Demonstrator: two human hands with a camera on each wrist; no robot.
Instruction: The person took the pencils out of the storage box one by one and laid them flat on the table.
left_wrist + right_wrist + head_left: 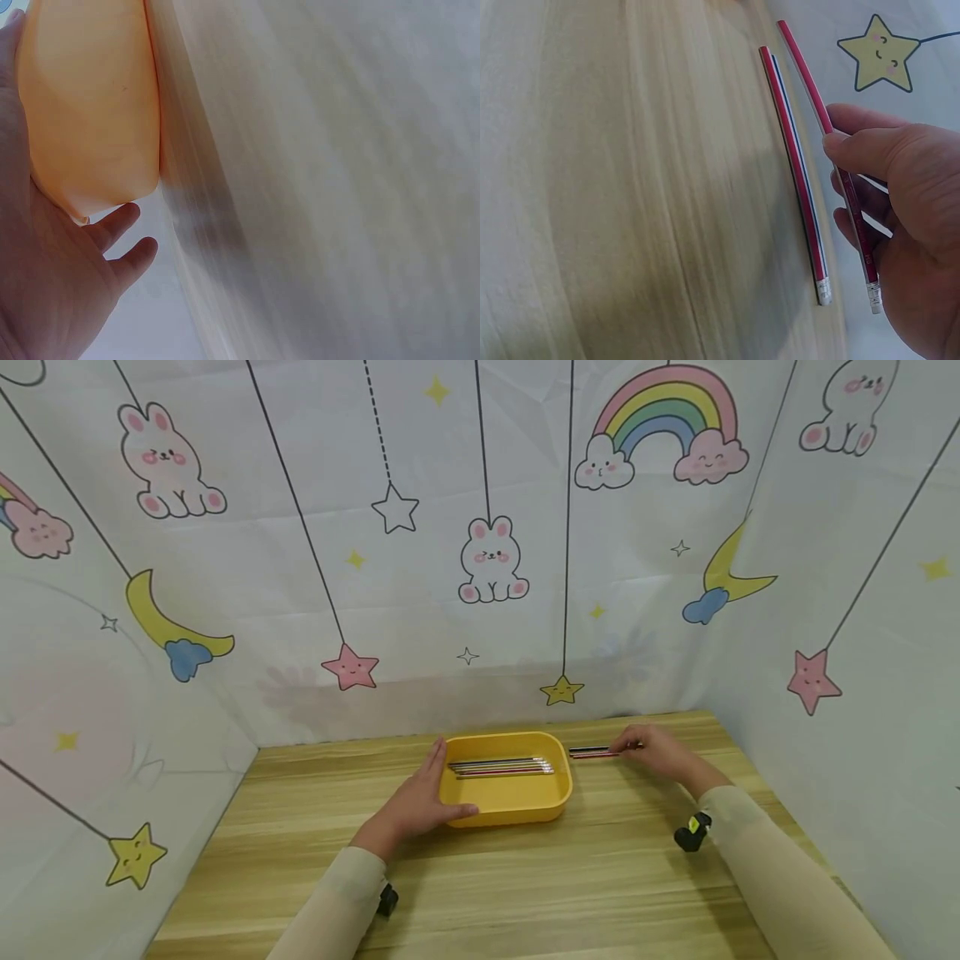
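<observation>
A yellow rectangular tray (510,815) stands on the table, holding several pencils (502,768) laid side by side. My left hand (420,797) spans its left end, thumb along the front rim and straight fingers against the side. In the left wrist view, the tray's outer wall (90,112) rests against this hand, two fingertips sticking out past its corner. To the right of the tray, my right hand (656,752) pinches a red pencil (806,79) between thumb and forefinger, its white eraser end by the palm. Beside it, a few more pencils (795,165) lie together on the table.
The wood-grain table (517,893) meets a white cloth backdrop (420,610) at the back and both sides. Printed bunnies, stars and moons cover the cloth. A small black device (692,832) is strapped at the right wrist, and another black device (387,900) at the left.
</observation>
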